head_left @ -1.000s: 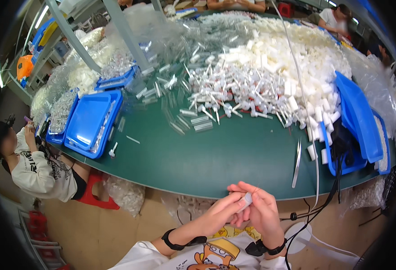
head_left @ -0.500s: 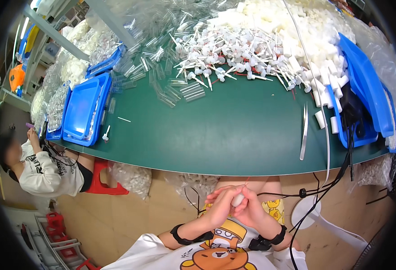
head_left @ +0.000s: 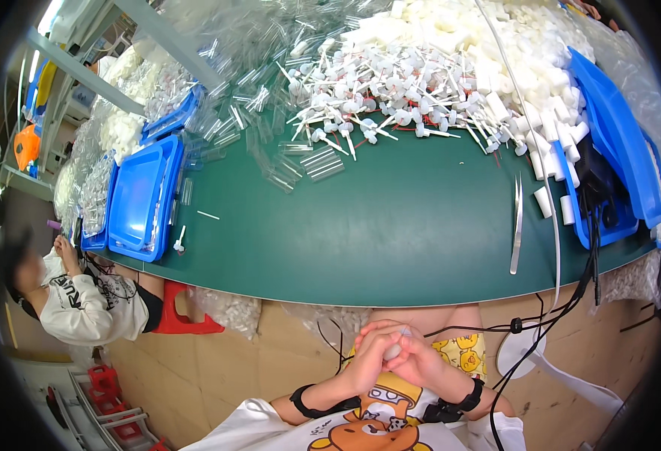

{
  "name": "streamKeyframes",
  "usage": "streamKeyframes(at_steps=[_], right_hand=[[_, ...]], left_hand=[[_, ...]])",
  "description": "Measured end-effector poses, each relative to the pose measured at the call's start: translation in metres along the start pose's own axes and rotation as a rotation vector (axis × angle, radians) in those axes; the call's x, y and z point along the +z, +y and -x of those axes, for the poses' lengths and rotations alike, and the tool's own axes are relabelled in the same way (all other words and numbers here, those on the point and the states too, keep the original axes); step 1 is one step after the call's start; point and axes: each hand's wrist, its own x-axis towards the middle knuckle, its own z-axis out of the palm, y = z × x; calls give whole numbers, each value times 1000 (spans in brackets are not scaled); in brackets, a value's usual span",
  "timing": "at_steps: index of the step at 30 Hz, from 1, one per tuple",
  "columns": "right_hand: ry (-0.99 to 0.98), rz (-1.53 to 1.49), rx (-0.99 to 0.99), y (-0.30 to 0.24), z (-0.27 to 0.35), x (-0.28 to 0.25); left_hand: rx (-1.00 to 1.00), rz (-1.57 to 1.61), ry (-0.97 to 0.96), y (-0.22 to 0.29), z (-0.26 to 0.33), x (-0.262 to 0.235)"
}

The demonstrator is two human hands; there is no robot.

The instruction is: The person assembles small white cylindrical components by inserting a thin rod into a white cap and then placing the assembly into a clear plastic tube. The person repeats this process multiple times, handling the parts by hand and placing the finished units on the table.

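My two hands are closed together in front of my lap, below the table's near edge. Between them sits a small whitish rounded piece [head_left: 393, 351], partly covered by fingers, so its full shape is hidden. My left hand [head_left: 372, 355] wraps it from the left, and my right hand [head_left: 419, 359] closes round it from the right, fingers overlapping at the top. On the green table [head_left: 330, 233] lie steel tweezers [head_left: 517, 225], to the right of my hands. Farther back spreads a pile of white stick pieces with translucent rounded heads [head_left: 398, 90] and red threads.
Stacked blue trays [head_left: 139, 199] stand at the left, clear tubes [head_left: 321, 163] behind. White foam cylinders [head_left: 544, 203] lie beside a blue bin [head_left: 620, 229] at right. A white cable [head_left: 547, 150] crosses the table; black cables [head_left: 563, 308] hang near my right arm. Another person [head_left: 83, 301] sits at left.
My hands have closed further over the whitish piece, and the red thread seen above it no longer shows. The whole view has shifted slightly, with the table now lower in the picture.
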Motion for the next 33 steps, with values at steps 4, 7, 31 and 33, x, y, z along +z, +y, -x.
streamKeyframes(at_steps=[4, 7, 31, 33], right_hand=[[85, 105, -36, -3, -5, 6], [137, 164, -74, -10, -3, 15], [-15, 346, -112, -4, 7, 11], [-37, 321, -104, -1, -1, 9]], left_hand=[[-251, 108, 42, 6, 2, -9], [-215, 53, -99, 56, 3, 21], [191, -664, -325, 40, 11, 23], [399, -726, -157, 41, 12, 26]])
